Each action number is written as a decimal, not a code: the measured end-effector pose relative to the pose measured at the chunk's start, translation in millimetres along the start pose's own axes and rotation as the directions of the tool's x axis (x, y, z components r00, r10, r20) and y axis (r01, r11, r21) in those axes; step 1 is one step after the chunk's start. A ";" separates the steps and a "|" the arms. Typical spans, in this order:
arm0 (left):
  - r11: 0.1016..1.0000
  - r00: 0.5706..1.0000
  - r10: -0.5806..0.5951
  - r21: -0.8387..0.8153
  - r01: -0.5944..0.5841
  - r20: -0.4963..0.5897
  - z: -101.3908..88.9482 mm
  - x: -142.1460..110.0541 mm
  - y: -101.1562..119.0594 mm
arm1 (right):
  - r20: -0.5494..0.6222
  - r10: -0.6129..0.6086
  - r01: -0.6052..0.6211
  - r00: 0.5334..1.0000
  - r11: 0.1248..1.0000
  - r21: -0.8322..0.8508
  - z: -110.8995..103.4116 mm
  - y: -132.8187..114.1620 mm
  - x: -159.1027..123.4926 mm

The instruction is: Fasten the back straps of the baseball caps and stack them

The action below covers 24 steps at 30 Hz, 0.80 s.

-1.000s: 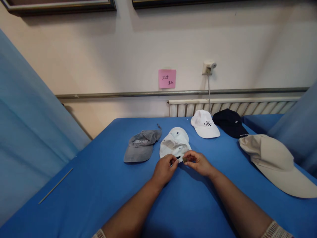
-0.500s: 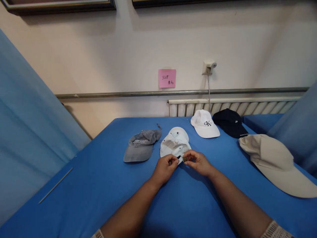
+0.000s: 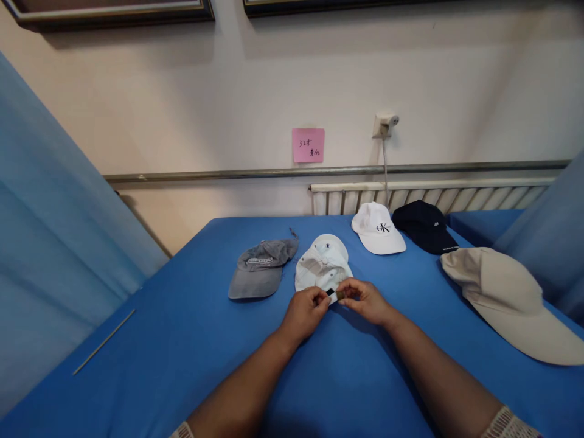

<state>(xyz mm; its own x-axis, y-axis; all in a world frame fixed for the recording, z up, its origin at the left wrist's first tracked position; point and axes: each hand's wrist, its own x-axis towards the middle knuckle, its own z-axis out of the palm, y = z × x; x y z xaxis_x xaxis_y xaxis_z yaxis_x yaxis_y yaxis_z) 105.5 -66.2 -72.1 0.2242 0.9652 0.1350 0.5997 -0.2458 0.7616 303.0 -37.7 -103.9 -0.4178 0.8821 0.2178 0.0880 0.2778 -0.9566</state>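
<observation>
Head view shows the pale cap (image 3: 319, 267) near the far edge of the table (image 3: 191, 340), its white strap (image 3: 333, 298) pinched by the left hand (image 3: 305, 313) and a small brown piece by the strap (image 3: 340, 295) pinched by the right hand (image 3: 368, 301), the strap work seemingly partway, its finish left.

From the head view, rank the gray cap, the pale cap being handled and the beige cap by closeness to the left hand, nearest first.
1. Pale cap: pinched at its near edge by the left hand.
2. Gray cap: to the hand's left, farther back.
3. Beige cap: far over on the right.
</observation>
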 end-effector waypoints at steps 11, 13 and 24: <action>0.987 0.995 0.096 0.125 -0.098 0.029 -5.1 -0.6 3.3 | 0.027 0.000 0.002 1.000 0.997 -0.073 0.0 2.0 0.0; 0.987 0.995 0.094 0.130 -0.098 0.034 -5.3 -0.6 3.0 | 0.022 0.001 0.001 1.000 0.997 -0.081 0.4 0.7 -0.1; 0.983 0.996 0.083 0.168 -0.078 -0.022 -4.0 -1.3 4.7 | 0.042 -0.013 0.018 0.999 0.992 -0.123 3.7 -5.1 -0.6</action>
<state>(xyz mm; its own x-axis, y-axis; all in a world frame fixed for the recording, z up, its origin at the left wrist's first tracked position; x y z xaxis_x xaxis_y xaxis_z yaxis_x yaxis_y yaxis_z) 105.0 -68.2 -66.2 0.2559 0.9433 0.2116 0.7012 -0.3318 0.6311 299.5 -41.0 -99.9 -0.4563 0.8616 0.2223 0.1911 0.3389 -0.9212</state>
